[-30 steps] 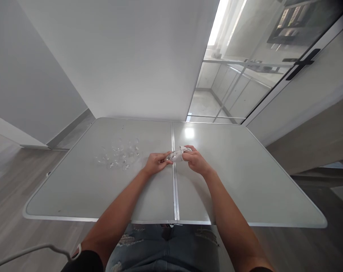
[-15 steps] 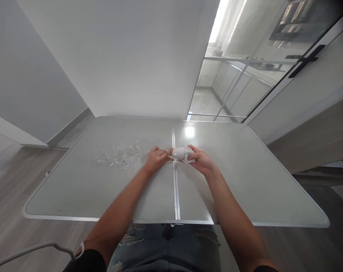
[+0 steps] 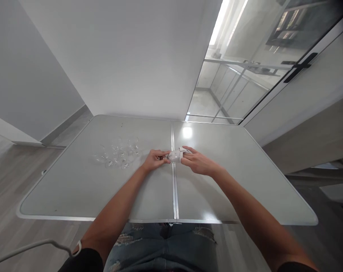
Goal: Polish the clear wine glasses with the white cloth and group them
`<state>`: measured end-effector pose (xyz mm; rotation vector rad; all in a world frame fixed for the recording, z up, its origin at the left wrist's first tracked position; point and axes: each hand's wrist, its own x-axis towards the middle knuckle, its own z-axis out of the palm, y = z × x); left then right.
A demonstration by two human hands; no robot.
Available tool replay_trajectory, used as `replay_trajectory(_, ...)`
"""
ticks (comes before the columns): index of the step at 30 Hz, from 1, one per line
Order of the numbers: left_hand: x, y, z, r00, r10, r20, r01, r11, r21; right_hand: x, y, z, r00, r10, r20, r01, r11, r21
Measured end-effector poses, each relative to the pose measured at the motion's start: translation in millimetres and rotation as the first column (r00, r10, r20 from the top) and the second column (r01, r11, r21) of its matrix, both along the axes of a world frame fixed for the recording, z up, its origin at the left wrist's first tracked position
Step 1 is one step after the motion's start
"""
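Observation:
My left hand [image 3: 153,159] pinches the stem end of a small clear glass [image 3: 174,155] that lies sideways over the table's middle seam. My right hand [image 3: 196,162] is closed around the bowl end of the same glass, with a bit of white cloth [image 3: 185,150] showing at its fingertips. Both hands hover just above the grey table [image 3: 233,177]. To the left, several more small clear glasses [image 3: 118,154] stand in a cluster on the tabletop.
A metal seam [image 3: 174,192] splits the table into two halves. A white wall stands behind it, and a glass sliding door [image 3: 245,64] lies at the back right. A white cable [image 3: 26,249] hangs at the lower left.
The white cloth that wrapped the glass half a second ago is now mostly hidden behind my right fingers. Both hands stayed at the seam, shifting slightly. The view tilted a little.

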<state>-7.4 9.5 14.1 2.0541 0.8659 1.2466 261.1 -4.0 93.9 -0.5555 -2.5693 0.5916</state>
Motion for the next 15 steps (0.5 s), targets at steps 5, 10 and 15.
replay_trajectory(5, 4.8, 4.1, -8.8, 0.982, 0.152, -0.116, -0.113, 0.951, 0.290, -10.1, -8.2, -15.1, 0.935, -0.306, -0.176, 0.196, 0.864, -0.463)
replay_trajectory(10, 5.4, 5.1, -9.3, 0.929, 0.309, -0.203, -0.145, 0.809, 0.569, -20.6, -12.4, -8.7, 0.708, -0.670, -0.223, 0.040, 0.354, -0.935)
replay_trajectory(15, 6.7, 3.6, -4.0, 0.897, 0.369, -0.242, -0.147, 0.768, 0.624, -22.9, -12.9, 2.6, 0.624, -0.762, -0.174, -0.126, 0.121, -0.985)
